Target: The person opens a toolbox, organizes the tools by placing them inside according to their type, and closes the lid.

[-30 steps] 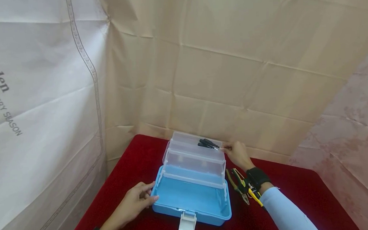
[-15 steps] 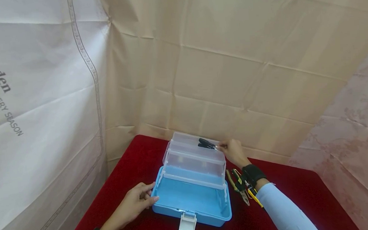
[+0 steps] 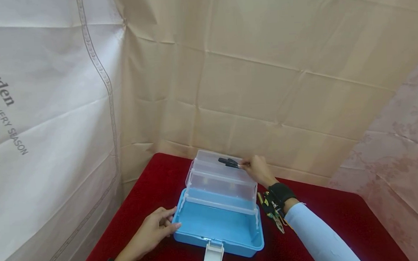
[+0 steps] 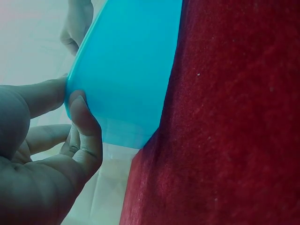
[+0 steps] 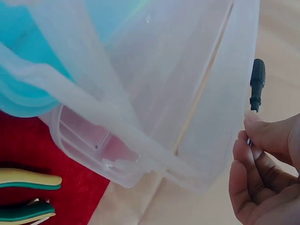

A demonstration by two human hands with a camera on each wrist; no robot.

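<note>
My left hand [image 3: 153, 229] pinches the left rim of a blue toolbox [image 3: 217, 220], thumb and fingers on either side of its wall in the left wrist view. The toolbox stands open, its translucent tiered trays [image 3: 220, 185] raised behind the base. Above the rear tray, my right hand [image 3: 258, 169] pinches the metal shaft of a screwdriver [image 5: 258, 79]; its black ridged handle points away from the fingers. A second black handle-like shape [image 3: 232, 165] lies beside it in the head view, partly hidden by the hand.
Pliers [image 3: 278, 223] with green and yellow handles lie right of the toolbox, among other tools partly hidden under my right wrist. A white latch [image 3: 213, 255] hangs from the toolbox front. Red cloth [image 3: 138, 197] covers the table; fabric walls [image 3: 245, 85] surround it.
My right hand has moved left over the rear tray, carrying the screwdriver with it. The left hand and the toolbox have stayed in place.
</note>
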